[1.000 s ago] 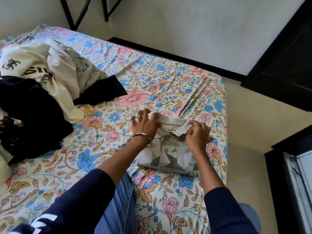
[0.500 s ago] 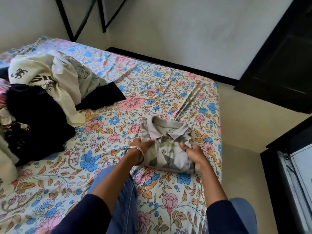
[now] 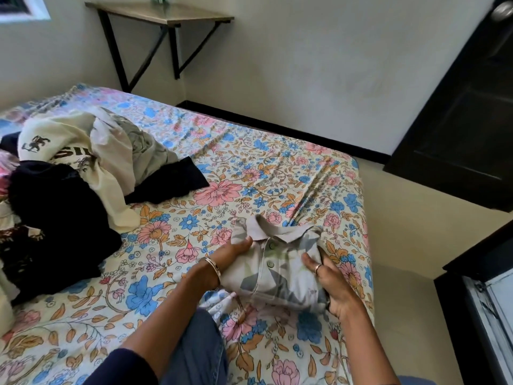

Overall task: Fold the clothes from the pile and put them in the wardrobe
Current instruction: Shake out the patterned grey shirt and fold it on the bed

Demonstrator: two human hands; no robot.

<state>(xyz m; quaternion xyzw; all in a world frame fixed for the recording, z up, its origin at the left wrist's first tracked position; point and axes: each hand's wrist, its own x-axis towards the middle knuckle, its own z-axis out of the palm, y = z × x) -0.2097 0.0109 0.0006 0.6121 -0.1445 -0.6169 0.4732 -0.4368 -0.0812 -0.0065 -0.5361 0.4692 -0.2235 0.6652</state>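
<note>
Both hands grasp the folded shirt point(image 3: 277, 270) by its sides, left hand point(image 3: 230, 258) and right hand point(image 3: 329, 284), near the corner of the floral bedsheet point(image 3: 249, 176). The unfolded pile point(image 3: 69, 173) lies well apart. A wall shelf point(image 3: 166, 15) hangs beyond the bed, with a dark door point(image 3: 466, 120) to the right.

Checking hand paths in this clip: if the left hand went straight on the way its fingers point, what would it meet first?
The left hand already grips the folded shirt; straight on it would probably push into the shirt's collar first.
</note>
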